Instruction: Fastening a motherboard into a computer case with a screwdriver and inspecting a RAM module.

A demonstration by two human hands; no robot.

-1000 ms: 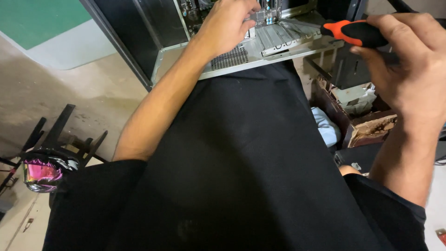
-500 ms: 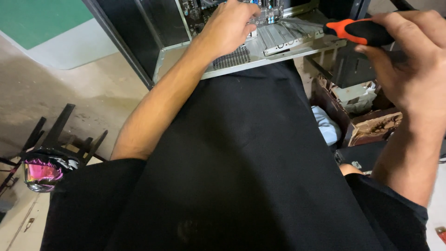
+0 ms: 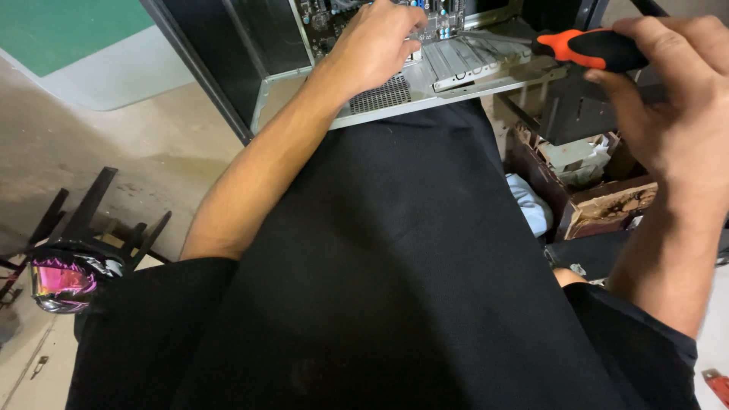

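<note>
Your left hand (image 3: 376, 42) rests inside the open grey sheet-metal computer case (image 3: 304, 95), which lies flat at the top of the view. The fingers are curled down onto the green circuit board (image 3: 437, 19) mounted in that case; whether they pinch anything there cannot be told, because the hand itself covers the contact point. The wrist crosses just above the perforated metal vent grille (image 3: 383, 95) on the near wall of the case.

Your right hand (image 3: 672, 114) is clenched around the orange-and-black plastic handle of a screwdriver (image 3: 592, 49). The handle sits just off the right end of the case, and its slim metal shaft points left, toward the ribbed silver slot covers (image 3: 471, 61) along the near edge of the case. The tip is too thin to place exactly.

Below the case, your black fabric garment (image 3: 395, 266) fills the middle of the view. To the right of the case, lower down, an open brown cardboard box (image 3: 600, 209) holds crumpled pale material. Well to the left of the case, on the concrete floor (image 3: 114, 144), a black finned cooler with an iridescent pink face (image 3: 61, 277) lies beside your left sleeve
</note>
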